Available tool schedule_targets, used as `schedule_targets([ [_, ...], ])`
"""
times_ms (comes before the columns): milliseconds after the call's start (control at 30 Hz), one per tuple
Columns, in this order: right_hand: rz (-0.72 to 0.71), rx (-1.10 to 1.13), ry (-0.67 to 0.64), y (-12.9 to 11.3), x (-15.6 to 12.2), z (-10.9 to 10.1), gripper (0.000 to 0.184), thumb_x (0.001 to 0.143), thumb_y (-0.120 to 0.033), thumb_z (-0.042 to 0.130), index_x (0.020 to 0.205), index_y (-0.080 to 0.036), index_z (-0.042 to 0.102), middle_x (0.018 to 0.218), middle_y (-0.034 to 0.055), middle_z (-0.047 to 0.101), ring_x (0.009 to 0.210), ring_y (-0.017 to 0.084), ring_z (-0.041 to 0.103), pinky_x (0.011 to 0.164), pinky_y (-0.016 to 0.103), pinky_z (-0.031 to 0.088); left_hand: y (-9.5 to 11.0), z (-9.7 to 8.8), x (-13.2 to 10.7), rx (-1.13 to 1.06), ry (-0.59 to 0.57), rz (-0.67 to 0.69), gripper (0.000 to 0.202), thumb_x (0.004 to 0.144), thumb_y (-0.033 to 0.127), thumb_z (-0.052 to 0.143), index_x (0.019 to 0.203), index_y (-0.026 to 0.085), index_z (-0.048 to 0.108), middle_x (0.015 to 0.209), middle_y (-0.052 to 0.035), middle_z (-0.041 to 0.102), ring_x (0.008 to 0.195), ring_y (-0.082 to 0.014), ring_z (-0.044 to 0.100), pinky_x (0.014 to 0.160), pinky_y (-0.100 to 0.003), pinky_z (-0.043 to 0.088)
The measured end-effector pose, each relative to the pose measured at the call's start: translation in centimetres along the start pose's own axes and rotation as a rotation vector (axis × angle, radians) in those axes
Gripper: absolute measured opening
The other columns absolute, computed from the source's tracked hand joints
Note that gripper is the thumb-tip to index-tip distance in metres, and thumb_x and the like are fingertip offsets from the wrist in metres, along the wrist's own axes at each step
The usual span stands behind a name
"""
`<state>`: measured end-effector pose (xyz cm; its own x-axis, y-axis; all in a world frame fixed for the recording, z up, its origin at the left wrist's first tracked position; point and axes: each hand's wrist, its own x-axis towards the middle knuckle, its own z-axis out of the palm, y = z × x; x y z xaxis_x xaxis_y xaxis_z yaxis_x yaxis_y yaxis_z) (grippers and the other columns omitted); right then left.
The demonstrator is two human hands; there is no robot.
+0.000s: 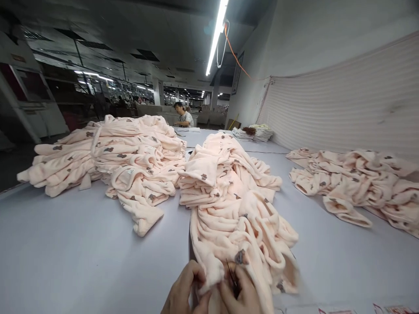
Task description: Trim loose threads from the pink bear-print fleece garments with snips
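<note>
At the bottom edge my left hand [183, 291] pinches the near end of a peach fleece garment [242, 226] with small brown prints. My right hand [240, 293] is closed on the same fabric just to the right and holds thin dark snips [231, 277] against it. The garment trails away from me over a heap of the same pieces on the white table [81, 248].
A big pile of peach garments [111, 161] lies at the left, another [356, 183] at the right by the striped wall. Folded stacks [255, 133] sit at the far end. A person [183, 117] sits beyond the table.
</note>
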<state>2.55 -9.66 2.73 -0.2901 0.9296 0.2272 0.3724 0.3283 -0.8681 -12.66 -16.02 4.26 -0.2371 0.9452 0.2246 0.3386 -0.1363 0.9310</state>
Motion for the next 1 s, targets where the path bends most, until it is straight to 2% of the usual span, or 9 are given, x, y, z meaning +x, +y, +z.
schedule_targets([
  [67,-0.088,-0.02,0.031,-0.2,0.1,-1.4,0.013,0.08,-0.032,0.053,0.077,-0.021,0.059,0.065,-0.0004,0.059,0.061,0.017,0.056,0.059,0.024,0.048,0.1,0.1,-0.1,0.102,0.033,0.035,0.01,0.075,0.017,0.052,0.075,0.024,0.045,0.071,0.0028,0.043,0.063,-0.0153,0.043,0.062,-0.025,0.033],
  [133,-0.143,-0.069,0.015,-0.3,0.0,-3.0,0.012,0.082,-0.029,0.048,0.078,-0.022,0.057,0.065,-0.0013,0.058,0.06,0.016,0.056,0.057,0.022,0.046,-0.2,0.1,-0.3,0.154,0.031,0.039,0.009,0.079,0.018,0.048,0.073,0.024,0.045,0.072,0.0015,0.047,0.062,-0.0161,0.044,0.062,-0.026,0.033],
  [233,-0.132,-0.236,-0.086,-0.4,-0.6,-4.9,0.02,0.079,-0.019,0.047,0.09,-0.025,0.062,0.083,0.001,0.068,0.074,0.019,0.064,0.067,0.024,0.05,-0.4,0.2,-0.6,0.135,0.04,0.038,0.01,0.086,0.021,0.043,0.078,0.025,0.048,0.071,0.0012,0.05,0.059,-0.0161,0.047,0.061,-0.026,0.035],
  [333,-0.088,-0.347,-0.169,-1.5,-0.9,-5.7,0.024,0.076,-0.017,0.052,0.092,-0.028,0.065,0.095,0.0024,0.067,0.083,0.019,0.066,0.071,0.024,0.052,-0.4,0.6,-0.8,0.083,0.051,0.137,0.011,0.081,0.015,0.046,0.081,0.025,0.05,0.072,0.0012,0.049,0.062,-0.0164,0.047,0.062,-0.025,0.037],
  [400,-0.094,-0.302,-0.239,-2.6,-0.8,-5.7,0.02,0.08,-0.022,0.056,0.097,-0.028,0.065,0.099,0.0031,0.065,0.086,0.018,0.066,0.073,0.023,0.053,-0.4,0.8,-0.8,0.032,0.031,0.176,0.012,0.08,0.014,0.046,0.08,0.025,0.05,0.074,0.001,0.049,0.065,-0.0165,0.047,0.064,-0.025,0.038],
  [500,-0.153,-0.28,-0.3,-3.5,-0.5,-5.2,0.024,0.086,-0.029,0.057,0.108,-0.027,0.065,0.103,0.0038,0.066,0.091,0.017,0.066,0.077,0.022,0.053,-0.3,0.9,-0.6,-0.077,0.014,0.103,0.008,0.084,0.019,0.045,0.081,0.024,0.05,0.078,-0.0002,0.053,0.069,-0.0166,0.05,0.067,-0.024,0.04],
  [700,-0.182,-0.32,-0.196,-2.2,-0.5,-4.4,0.021,0.09,-0.03,0.054,0.103,-0.026,0.07,0.098,0.0051,0.07,0.09,0.018,0.068,0.075,0.022,0.055,-0.6,0.9,-0.3,-0.388,0.001,-0.089,0.017,0.083,0.036,0.055,0.074,0.022,0.048,0.084,-0.0018,0.057,0.076,-0.0173,0.052,0.068,-0.024,0.043],
  [800,-0.225,-0.288,-0.219,-2.2,-0.4,-4.4,0.026,0.085,-0.028,0.06,0.11,-0.027,0.068,0.102,0.0045,0.07,0.091,0.018,0.068,0.074,0.021,0.055,-0.8,1.1,-0.1,-0.487,-0.017,-0.125,0.021,0.081,0.037,0.059,0.073,0.022,0.048,0.084,-0.0017,0.058,0.077,-0.017,0.052,0.067,-0.024,0.042],
  [1000,-0.208,-0.261,-0.122,-1.6,-0.6,-3.9,0.021,0.087,-0.03,0.056,0.103,-0.027,0.069,0.097,0.0049,0.072,0.088,0.018,0.069,0.074,0.021,0.056,-0.5,1.4,0.2,-0.555,-0.017,-0.162,0.027,0.08,0.04,0.064,0.071,0.021,0.047,0.081,-0.0011,0.059,0.074,-0.0148,0.052,0.067,-0.023,0.042],
])
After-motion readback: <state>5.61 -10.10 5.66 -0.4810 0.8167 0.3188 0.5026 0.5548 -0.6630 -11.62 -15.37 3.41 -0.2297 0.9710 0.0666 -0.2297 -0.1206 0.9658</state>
